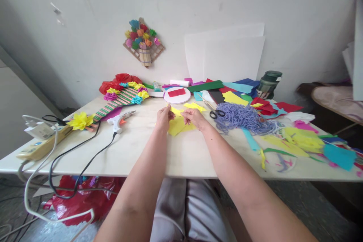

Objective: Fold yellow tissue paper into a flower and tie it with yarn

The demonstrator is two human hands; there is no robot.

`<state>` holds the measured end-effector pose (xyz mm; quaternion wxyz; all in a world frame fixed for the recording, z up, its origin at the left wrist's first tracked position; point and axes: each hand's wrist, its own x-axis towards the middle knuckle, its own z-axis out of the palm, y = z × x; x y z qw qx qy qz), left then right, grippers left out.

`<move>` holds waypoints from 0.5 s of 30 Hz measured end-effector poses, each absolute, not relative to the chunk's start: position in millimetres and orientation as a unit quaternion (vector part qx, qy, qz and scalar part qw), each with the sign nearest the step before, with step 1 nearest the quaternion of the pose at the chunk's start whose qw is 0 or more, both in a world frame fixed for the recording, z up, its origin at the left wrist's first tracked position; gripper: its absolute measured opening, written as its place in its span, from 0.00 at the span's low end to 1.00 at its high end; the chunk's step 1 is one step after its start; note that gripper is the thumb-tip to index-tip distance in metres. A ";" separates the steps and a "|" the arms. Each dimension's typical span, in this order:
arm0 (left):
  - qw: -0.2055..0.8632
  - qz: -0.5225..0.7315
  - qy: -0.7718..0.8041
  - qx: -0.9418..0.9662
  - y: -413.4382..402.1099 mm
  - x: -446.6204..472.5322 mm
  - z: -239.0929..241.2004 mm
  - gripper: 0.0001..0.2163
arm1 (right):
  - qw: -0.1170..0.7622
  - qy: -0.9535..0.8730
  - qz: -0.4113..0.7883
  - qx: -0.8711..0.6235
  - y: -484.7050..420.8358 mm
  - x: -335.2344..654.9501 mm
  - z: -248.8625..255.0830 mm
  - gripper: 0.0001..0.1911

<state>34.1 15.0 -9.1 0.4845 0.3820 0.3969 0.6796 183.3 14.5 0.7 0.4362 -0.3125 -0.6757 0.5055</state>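
Note:
Both my hands meet over a sheet of yellow crepe paper [176,125] lying on the white table [141,151]. My left hand [163,118] pinches the paper's upper left edge with closed fingers. My right hand [195,117] grips the upper right part of the same sheet, fingers curled. More yellow paper pieces [195,106] lie just beyond my hands. Black-handled scissors [217,114] rest right of my right hand.
A glue gun [120,120] with a black cord lies to the left, by a paper-flower guitar craft [119,100] and a power strip [39,143]. Purple yarn [244,118], coloured paper sheets [227,90], scraps and a dark jar [269,83] fill the right side.

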 end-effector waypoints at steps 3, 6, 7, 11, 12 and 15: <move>0.506 0.686 0.380 0.360 14.6 34.6 -7.6 0.15 | 0.435 -0.670 0.508 -0.322 12.3 182.0 3.3 0.14; 0.497 0.683 0.395 0.362 14.8 34.4 -7.6 0.15 | 0.436 -0.666 0.505 -0.335 11.0 181.3 4.7 0.14; 0.489 0.682 0.404 0.363 15.0 34.0 -8.0 0.15 | 0.436 -0.665 0.503 -0.338 11.0 181.4 4.7 0.15; 0.455 0.691 0.432 0.358 16.7 31.6 -9.7 0.16 | 0.440 -0.664 0.497 -0.345 13.0 182.9 2.7 0.15; 0.451 0.693 0.434 0.358 17.0 31.0 -9.7 0.16 | 0.440 -0.665 0.495 -0.346 14.0 183.4 1.6 0.14; 0.456 0.697 0.424 0.355 15.8 31.0 -7.7 0.18 | 0.448 -0.667 0.487 -0.343 18.5 184.1 -2.9 0.14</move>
